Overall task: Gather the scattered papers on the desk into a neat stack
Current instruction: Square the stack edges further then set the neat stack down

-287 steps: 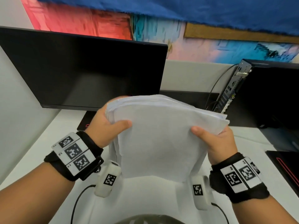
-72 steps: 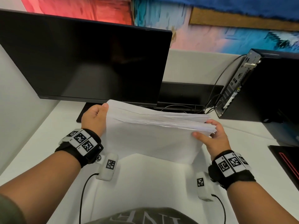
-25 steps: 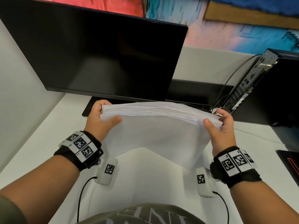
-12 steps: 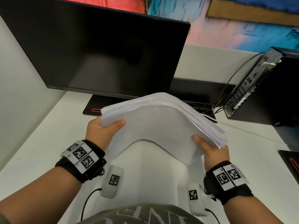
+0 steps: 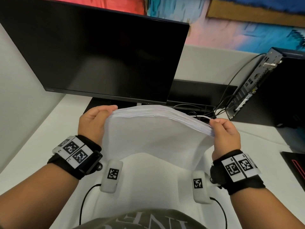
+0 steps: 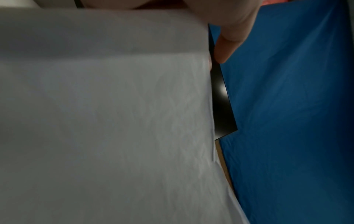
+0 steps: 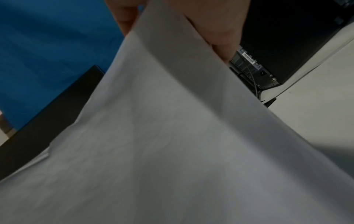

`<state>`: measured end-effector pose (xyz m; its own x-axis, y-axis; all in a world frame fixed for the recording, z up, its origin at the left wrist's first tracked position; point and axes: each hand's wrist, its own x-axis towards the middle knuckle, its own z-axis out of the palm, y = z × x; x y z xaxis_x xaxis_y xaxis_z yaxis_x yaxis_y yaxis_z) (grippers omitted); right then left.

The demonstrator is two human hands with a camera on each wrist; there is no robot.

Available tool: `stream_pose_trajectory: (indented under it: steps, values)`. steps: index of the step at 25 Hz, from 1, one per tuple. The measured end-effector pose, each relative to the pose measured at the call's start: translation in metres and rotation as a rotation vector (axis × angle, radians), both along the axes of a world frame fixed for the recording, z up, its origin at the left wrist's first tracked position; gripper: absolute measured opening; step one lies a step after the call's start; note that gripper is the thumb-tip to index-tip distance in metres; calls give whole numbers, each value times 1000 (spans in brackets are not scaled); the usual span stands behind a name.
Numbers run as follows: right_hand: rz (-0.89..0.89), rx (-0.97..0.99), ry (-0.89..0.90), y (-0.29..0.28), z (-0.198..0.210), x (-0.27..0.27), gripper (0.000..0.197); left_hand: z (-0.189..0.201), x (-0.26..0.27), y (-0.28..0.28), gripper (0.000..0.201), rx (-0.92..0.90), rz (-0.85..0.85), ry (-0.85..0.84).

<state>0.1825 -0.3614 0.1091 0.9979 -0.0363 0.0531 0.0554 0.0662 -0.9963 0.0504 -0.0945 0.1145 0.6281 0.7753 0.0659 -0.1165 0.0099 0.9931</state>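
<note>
A thick stack of white papers (image 5: pixel 156 133) stands on edge above the white desk (image 5: pixel 41 142), its top edge arched and facing me. My left hand (image 5: pixel 94 119) grips the stack's left top corner, and my right hand (image 5: pixel 222 131) pinches its right top corner. The lower part of the sheets hangs down between my wrists. In the left wrist view the paper (image 6: pixel 105 121) fills most of the frame with one finger (image 6: pixel 228 40) curled over its edge. The right wrist view shows the paper (image 7: pixel 172 144) with fingers (image 7: pixel 220 30) clamped on its corner.
A black monitor (image 5: pixel 99 55) stands right behind the stack. A black computer case (image 5: pixel 272 90) with cables (image 5: pixel 231 83) sits at the right back. A dark pad with a red line (image 5: pixel 297 166) lies at the right edge. A white wall (image 5: pixel 19 88) closes the left side.
Half a second ago the stack was tilted, high on the left and dropping to the right. My right hand has risen and moved outward, so the top edge is now nearly level again.
</note>
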Motion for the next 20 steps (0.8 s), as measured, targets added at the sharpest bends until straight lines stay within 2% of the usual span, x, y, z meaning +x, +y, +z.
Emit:
stream_pose_trajectory:
  steps: [3,5,7,15,20]
  values:
    - [10,10,2,0,0,5,20,-4,0,6,27,47,-14,11]
    - [80,45,-3,-3,-1,6,15,-7,0,9,27,60,-25,18]
    - [131,37,-19,-5,-2,6,18,-7,0,10,27,75,-35,21]
    - [113,-41,1,-7,-3,15,26,-6,6,12,30,134,-34,91]
    - [151,5,69,-11,-5,28,26,-6,9,14,36,153,-36,107]
